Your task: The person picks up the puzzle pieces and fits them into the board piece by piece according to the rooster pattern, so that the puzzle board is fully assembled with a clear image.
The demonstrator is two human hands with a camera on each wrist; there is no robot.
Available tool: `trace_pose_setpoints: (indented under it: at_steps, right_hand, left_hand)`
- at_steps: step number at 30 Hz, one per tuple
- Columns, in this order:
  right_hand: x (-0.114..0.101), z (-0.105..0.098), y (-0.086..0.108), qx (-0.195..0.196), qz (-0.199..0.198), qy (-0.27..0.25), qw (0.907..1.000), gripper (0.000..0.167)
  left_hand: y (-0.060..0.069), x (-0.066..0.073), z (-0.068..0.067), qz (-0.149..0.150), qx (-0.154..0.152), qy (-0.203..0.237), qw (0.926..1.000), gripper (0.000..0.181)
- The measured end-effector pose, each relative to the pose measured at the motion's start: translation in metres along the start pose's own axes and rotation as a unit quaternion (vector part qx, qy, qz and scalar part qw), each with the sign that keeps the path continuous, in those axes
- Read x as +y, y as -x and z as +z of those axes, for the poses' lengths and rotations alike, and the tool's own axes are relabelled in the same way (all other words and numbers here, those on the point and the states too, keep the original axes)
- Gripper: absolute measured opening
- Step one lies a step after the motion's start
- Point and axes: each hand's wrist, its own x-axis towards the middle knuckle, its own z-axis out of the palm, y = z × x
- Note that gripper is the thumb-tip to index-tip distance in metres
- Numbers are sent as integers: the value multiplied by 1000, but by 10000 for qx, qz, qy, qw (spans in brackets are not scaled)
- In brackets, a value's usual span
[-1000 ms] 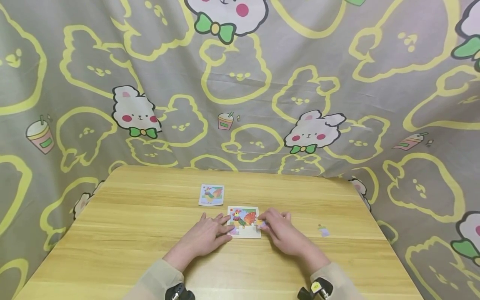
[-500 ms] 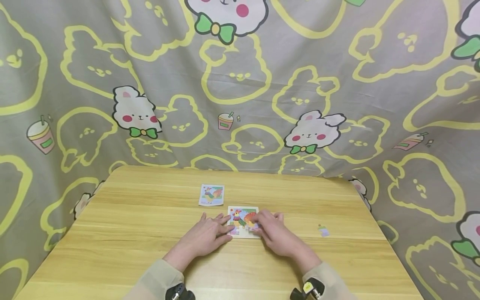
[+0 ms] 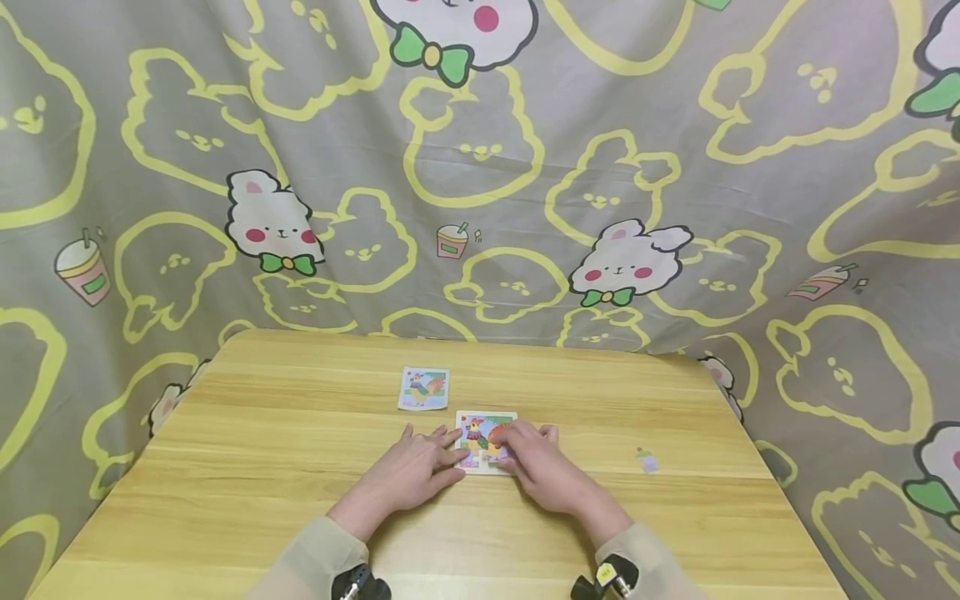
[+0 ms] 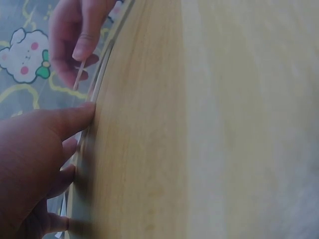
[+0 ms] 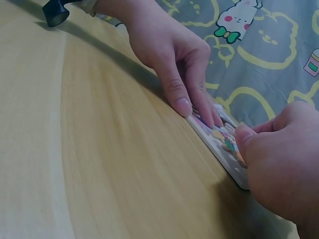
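A small jigsaw puzzle board (image 3: 476,427) with a colourful rooster picture and a pale border lies flat in front of me. My left hand (image 3: 412,468) rests on its left edge with fingers fairly straight. Over the board's right part is my right hand (image 3: 546,468), covering the tail area. In the left wrist view it pinches a thin puzzle piece (image 4: 79,75), seen edge-on, between thumb and fingers. Bare pale backing shows at the board's lower middle. The right wrist view shows both hands at the board, its near edge raised slightly as a pale rim.
A square card (image 3: 423,389) with the same rooster picture lies behind the board to the left. A loose puzzle piece (image 3: 647,460) sits to the right on the wooden table (image 3: 300,400). A patterned grey curtain (image 3: 510,167) hangs behind and at both sides.
My right hand has moved left with the puzzle piece, from the board's right edge to over its lower right part. The left hand stays in place.
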Motion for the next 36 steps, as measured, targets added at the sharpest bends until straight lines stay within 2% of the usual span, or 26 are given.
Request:
trace_pose_setpoints:
  at_steps: [12,19,22,30,33,36]
  right_hand:
    - [-2,6,-4,-117,-55,324,9994,28]
    - [-1,7,-5,-16,-183,403,9990,31]
    - [0,7,-6,25,-257,440,9987,32]
    - [-1,7,-7,35,-278,416,9987,33]
    - [0,7,-7,26,-279,423,9987,34]
    - [1,7,-7,10,-283,447,9986,35]
  left_hand:
    - [0,1,0,-15,-26,-10,10000,43]
    - [-1,2,-1,-38,-61,-36,10000,42]
    - [-1,4,-2,-38,-86,-200,9998,41]
    - [-5,13,-4,158,-84,-1182,9928,43]
    - [-7,16,-3,267,-28,-1152,9930,47]
    - [-9,18,-1,318,-17,-936,9951,47]
